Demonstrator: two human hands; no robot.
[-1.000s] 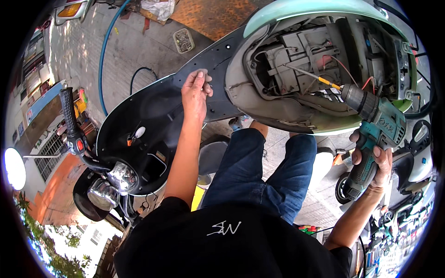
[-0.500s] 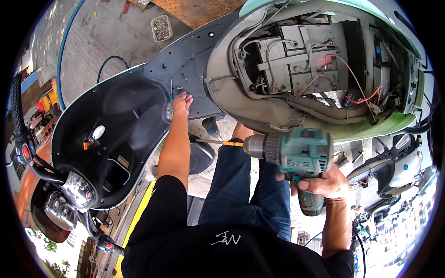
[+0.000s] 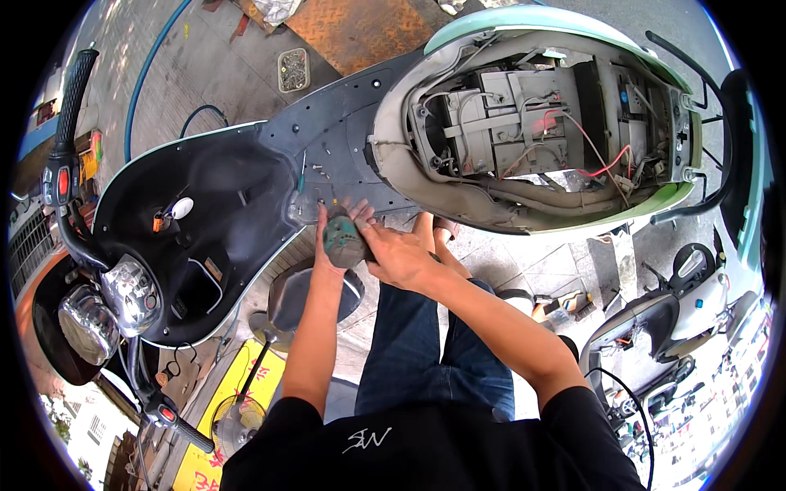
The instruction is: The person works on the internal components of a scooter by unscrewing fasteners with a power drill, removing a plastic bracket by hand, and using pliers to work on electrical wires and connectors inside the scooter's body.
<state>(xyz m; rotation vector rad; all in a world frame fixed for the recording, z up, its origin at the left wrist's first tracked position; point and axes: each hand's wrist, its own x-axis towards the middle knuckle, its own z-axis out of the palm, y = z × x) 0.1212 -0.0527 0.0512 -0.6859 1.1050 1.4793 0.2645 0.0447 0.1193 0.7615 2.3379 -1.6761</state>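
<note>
My left hand (image 3: 332,240) and my right hand (image 3: 396,255) are both on the teal-and-black drill (image 3: 344,237), over the near edge of the scooter's dark footboard (image 3: 334,123). The drill is tilted away from me, so its tip is hard to make out beyond my fingers. A small teal-handled screwdriver (image 3: 301,182) and a few small screws (image 3: 318,166) lie on the footboard. To the right, the open seat housing (image 3: 397,131) shows grey batteries (image 3: 493,114) with red and grey wires.
Handlebars (image 3: 67,147) and a black front panel (image 3: 147,204) are at left. A parts container (image 3: 293,70), rusty plate (image 3: 360,29) and blue hose (image 3: 151,61) lie on the ground beyond. A yellow sign (image 3: 211,391) and fan (image 3: 235,421) are lower left, another scooter (image 3: 679,319) right.
The drill has moved from far right to the footboard's edge, its bit swung away from me. My left hand has drawn back from among the screws onto the drill, alongside my right.
</note>
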